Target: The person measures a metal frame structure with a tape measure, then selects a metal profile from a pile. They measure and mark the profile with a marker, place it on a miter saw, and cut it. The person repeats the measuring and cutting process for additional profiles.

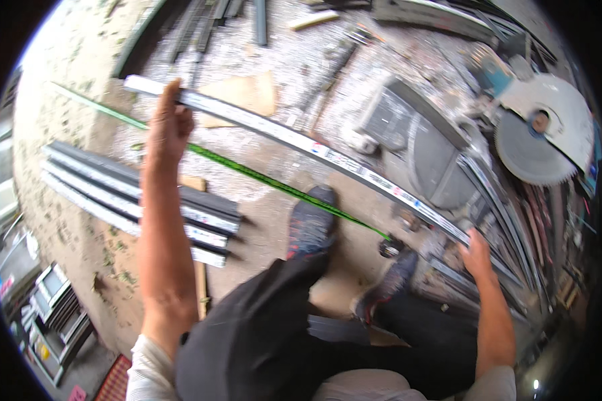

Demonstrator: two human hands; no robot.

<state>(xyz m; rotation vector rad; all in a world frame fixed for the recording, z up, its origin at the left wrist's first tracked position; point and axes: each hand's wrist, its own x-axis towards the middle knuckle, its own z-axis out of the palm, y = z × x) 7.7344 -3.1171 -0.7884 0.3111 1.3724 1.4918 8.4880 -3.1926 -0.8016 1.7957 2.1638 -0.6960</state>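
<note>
A long, straight metal profile (287, 136) with printed white film along its face slants across the view, from upper left down to the right. My left hand (170, 127) is closed around it close to its far left end. At the other end, my right hand (476, 254) grips the profile with its fingers partly hidden. Beneath the profile, a green tape measure blade (261, 177) lies drawn out at a similar slant. Its dark case (390, 248) rests by my right shoe.
Several film-covered profiles (130, 194) lie side by side at left. On the right stands a cut-off saw with a large toothed blade (532, 150) and grey base (398, 123). More metal lengths (498, 207) lie beside it. A cardboard piece (244, 93) lies among pale shavings.
</note>
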